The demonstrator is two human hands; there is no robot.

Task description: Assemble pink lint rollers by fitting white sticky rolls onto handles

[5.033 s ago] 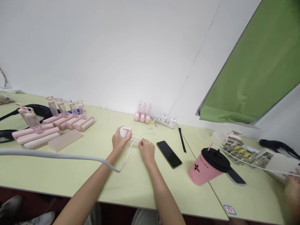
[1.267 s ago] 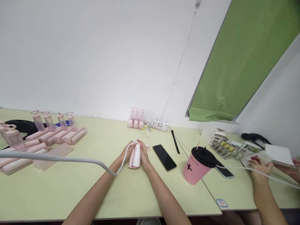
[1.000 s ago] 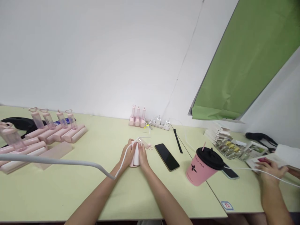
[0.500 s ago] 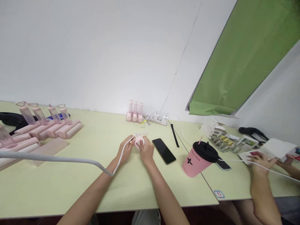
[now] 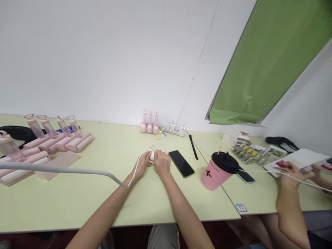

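Note:
Between my hands at the middle of the table is a small pink and white piece (image 5: 151, 157). My left hand (image 5: 141, 164) is closed on its left side, and my right hand (image 5: 162, 162) is closed round its right side, covering much of it. A thin white cable (image 5: 148, 148) runs past my left hand and just behind the piece. To the right of my right hand lies a dark phone (image 5: 181, 163). Three small pink devices (image 5: 149, 128) stand by the wall behind my hands.
A pink cup (image 5: 216, 174) stands right of the phone, near a black strap (image 5: 193, 147). Behind is a power strip (image 5: 173, 130). Several pink cylinders (image 5: 58, 141) fill the left. Another person's hand (image 5: 292, 173) holds a red item at a white box on the right.
The piece has turned between my fingers and shows less of its pink face. My right hand's fingers now cover more of it. The other person's hands have shifted at the white box.

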